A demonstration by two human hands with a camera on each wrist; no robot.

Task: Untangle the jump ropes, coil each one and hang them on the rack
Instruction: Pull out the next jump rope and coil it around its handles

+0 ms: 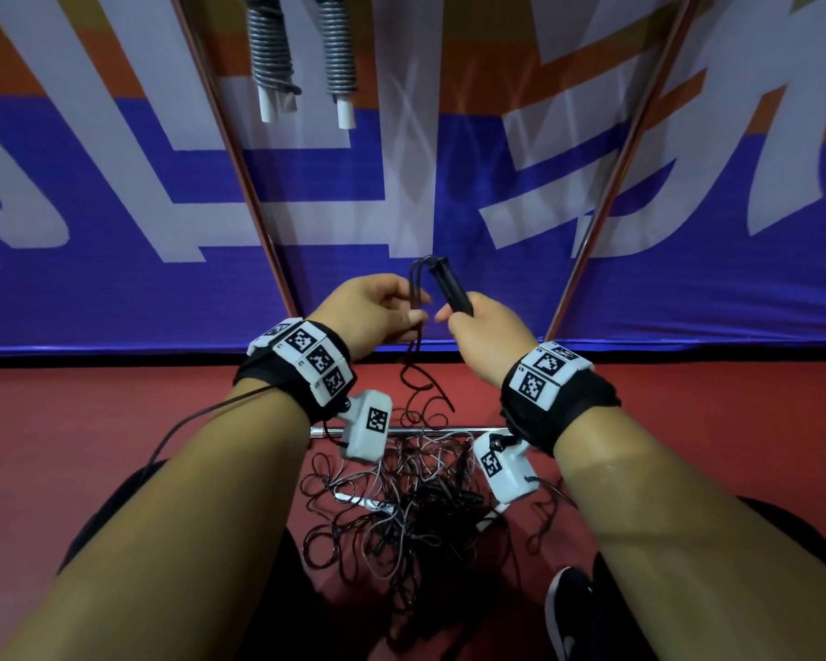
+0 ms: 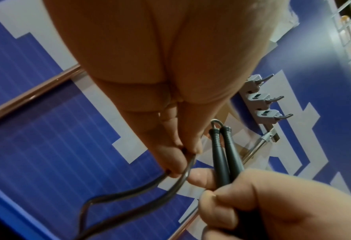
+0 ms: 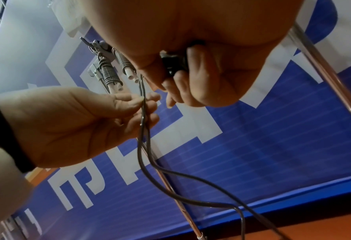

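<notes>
Head view: right hand (image 1: 485,333) closed around two black handles (image 1: 453,291) held together, tips pointing up and away. Left hand (image 1: 377,314) pinches the doubled black cord (image 1: 415,298) just beside the handles, thumb and fingers closed on it. The cord drops from the hands to the red floor (image 1: 115,422) and joins a tangled pile of ropes (image 1: 416,508), black and pale cords mixed, lying between the person's legs and partly over a metal bar (image 1: 439,429) on the floor. Two coiled grey ropes (image 1: 301,54) with white handle ends hang at the top, in front of a blue, white and orange banner (image 1: 115,221). Two slanted metal poles (image 1: 239,183) of the rack frame the hands. Both wrists carry black bands with white marker blocks; a black shoe (image 1: 568,613) shows at lower right. Left wrist view: left hand's fingertips (image 2: 176,164) pinch the cord (image 2: 129,191), which loops down to the lower left; the right hand (image 2: 272,204) grips both ribbed handles (image 2: 221,152) side by side, a small wire loop at their tips. Grey hooks (image 2: 268,113) sit on the rack rail behind. Right wrist view: right hand's fingers (image 3: 190,76) curl round the handle ends (image 3: 173,65); the left hand (image 3: 78,123) holds two cord strands (image 3: 142,113) between thumb and fingers, the strands trailing down to the right. The coiled ropes (image 3: 117,68) hang on hooks behind.
</notes>
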